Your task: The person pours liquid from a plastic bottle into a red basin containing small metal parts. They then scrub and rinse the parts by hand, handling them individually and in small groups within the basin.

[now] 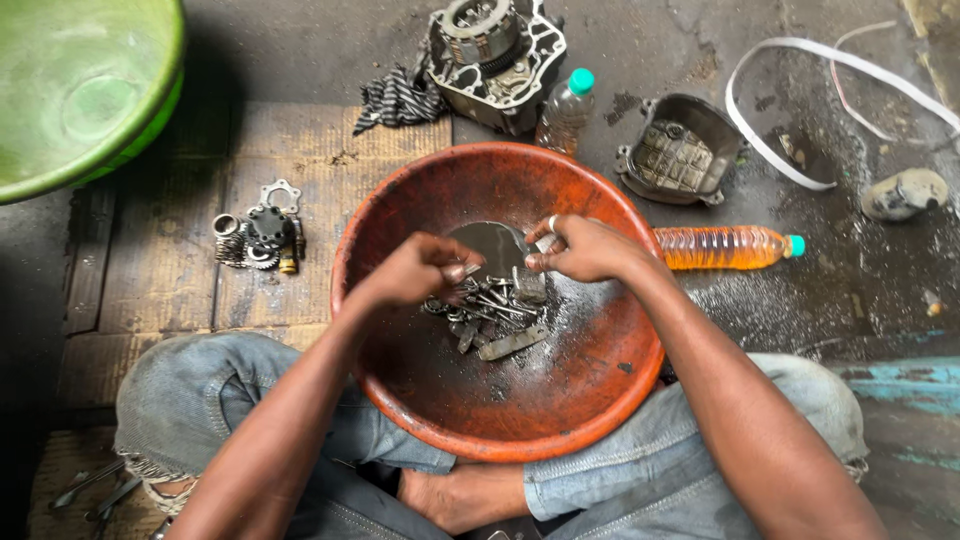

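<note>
Bolts and small metal parts [490, 315]: lying in an oily heap at the bottom of the red-brown basin [560, 420], just under both hands.
Red-brown basin: sitting on the person's crossed legs in blue jeans [200, 400], holding a little pool of dark liquid [495, 245] behind the heap.
Left hand [415, 270]: curling its fingers together over the heap, pinching a small metal piece [462, 270] at the fingertips.
Right hand [585, 248]: closing its fingers around another small metal part [543, 242], hovering just above the pile, wearing a ring.
Engine casing [497, 55]: resting on the ground beyond the basin, beside a striped rag [395, 100].
Engine cover [678, 152]: lying open side up to the right of the casing.
Bottles: a small clear bottle [565, 110] standing near the basin's far rim; an orange-filled bottle [725, 247] lying on its side to the right.
Gears and springs [258, 238]: sitting grouped on the cardboard [160, 260] to the left.
Green tub [80, 85]: showing at the top left corner.
</note>
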